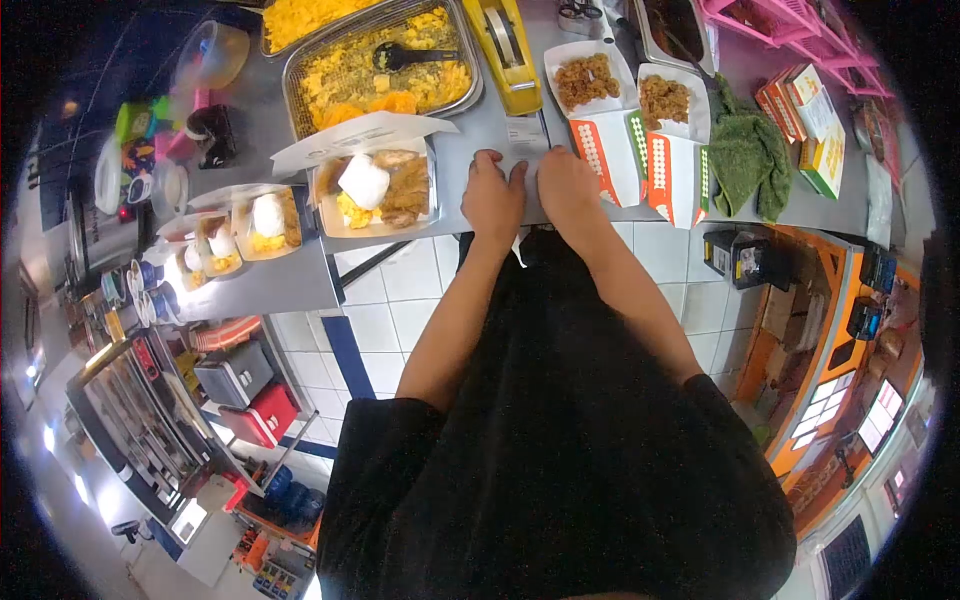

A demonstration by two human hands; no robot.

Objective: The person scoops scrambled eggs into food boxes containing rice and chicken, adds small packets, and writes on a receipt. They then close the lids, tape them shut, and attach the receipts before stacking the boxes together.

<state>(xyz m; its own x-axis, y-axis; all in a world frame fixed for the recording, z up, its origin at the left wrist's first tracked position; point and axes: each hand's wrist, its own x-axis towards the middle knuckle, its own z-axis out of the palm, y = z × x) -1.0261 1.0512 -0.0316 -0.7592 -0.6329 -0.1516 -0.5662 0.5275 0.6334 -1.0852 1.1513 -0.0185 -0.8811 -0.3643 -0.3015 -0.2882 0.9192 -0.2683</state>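
Observation:
My left hand (494,198) rests on the grey metal counter with its fingers curled; what it holds, if anything, I cannot make out. Close on its right, my right hand (568,192) is closed at the counter's front edge, its fingertips hidden. Just above both lies a small pale label or paper (524,130), below a yellow tape dispenser (508,60). Left of my left hand stands an open food box (430,205) with a white wrapped lump, yellow food and brown pieces. To the right of my right hand are two open red-and-white boxes (611,160) holding brown food.
A wire-lined tray (290,95) of yellow food with a black scoop (415,57) stands at the back. More filled boxes (268,222) line the left. A green cloth (745,150), stacked cartons (820,130) and pink baskets (770,22) are at the right.

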